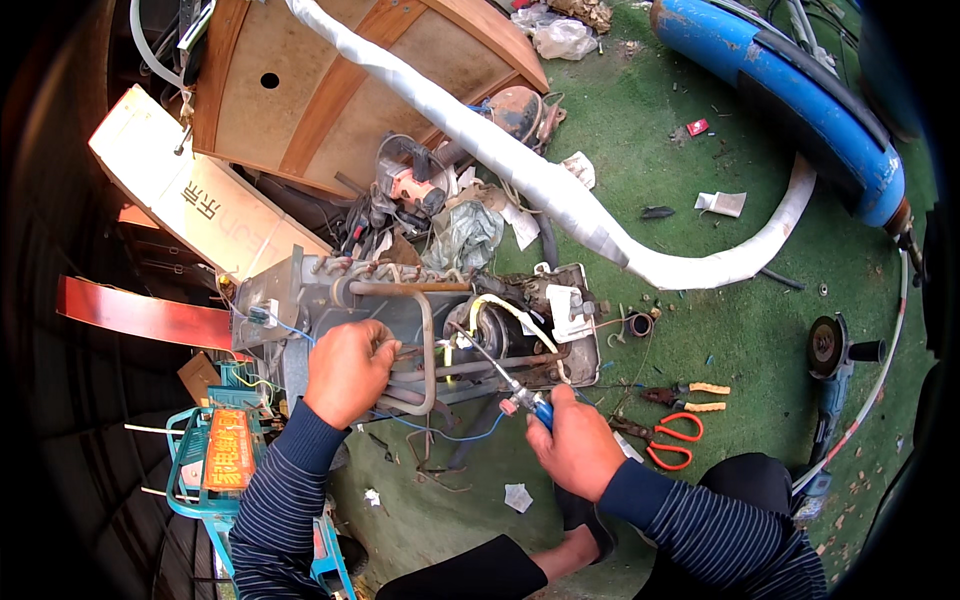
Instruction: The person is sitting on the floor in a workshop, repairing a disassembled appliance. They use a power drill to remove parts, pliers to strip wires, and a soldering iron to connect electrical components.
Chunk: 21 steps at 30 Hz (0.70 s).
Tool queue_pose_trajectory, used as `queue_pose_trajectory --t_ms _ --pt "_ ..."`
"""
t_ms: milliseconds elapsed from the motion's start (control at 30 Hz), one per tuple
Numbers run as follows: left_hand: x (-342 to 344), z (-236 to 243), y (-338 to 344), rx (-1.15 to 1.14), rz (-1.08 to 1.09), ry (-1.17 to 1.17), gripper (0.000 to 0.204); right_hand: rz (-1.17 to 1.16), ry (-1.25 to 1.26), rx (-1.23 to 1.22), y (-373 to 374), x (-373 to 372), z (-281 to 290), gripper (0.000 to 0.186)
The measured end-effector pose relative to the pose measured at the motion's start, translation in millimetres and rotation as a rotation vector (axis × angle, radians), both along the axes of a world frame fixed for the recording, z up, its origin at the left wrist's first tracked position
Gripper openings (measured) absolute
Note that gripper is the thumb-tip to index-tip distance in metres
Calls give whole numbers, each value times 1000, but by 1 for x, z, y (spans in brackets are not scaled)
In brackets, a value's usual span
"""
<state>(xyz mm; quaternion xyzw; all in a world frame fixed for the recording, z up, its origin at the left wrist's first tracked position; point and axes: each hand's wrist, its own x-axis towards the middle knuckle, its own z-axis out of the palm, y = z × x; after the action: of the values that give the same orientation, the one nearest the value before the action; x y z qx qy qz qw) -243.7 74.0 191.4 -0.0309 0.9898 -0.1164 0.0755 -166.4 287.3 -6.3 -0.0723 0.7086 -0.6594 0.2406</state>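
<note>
An opened-up appliance unit (330, 275) with bent metal pipes and a dark round compressor (492, 330) lies in front of me. My right hand (585, 445) grips a blue-handled screwdriver (542, 411) from the right, its long metal shaft angled up and left toward the pipes by the compressor. My left hand (348, 372) is closed in a pinch beside the looped pipe (430, 350); what its fingertips hold, if anything, is hidden. A thin blue wire (440, 436) runs below the pipes between my hands.
Orange-handled scissors (673, 440) and pliers (690, 396) lie right of my right hand. Farther right are an angle grinder (828, 385) and a blue gas cylinder (790, 110). A white-wrapped pipe (480, 150) arches across the back. A turquoise stool (195, 470) stands left.
</note>
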Motion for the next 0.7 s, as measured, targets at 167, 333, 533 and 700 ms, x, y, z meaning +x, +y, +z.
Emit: queue_pose_trajectory --t_ms 167,333,533,700 --pt "-2 2 -2 33 59 -17 18 -14 18 6 -2 -1 0 34" --pt "-6 -1 -1 -3 12 25 17 -7 31 28 -1 -4 1 34" --pt "-9 0 -11 17 -28 51 17 13 35 69 3 -3 8 34" --pt "9 28 -4 122 87 148 16 -63 48 54 13 -11 14 33"
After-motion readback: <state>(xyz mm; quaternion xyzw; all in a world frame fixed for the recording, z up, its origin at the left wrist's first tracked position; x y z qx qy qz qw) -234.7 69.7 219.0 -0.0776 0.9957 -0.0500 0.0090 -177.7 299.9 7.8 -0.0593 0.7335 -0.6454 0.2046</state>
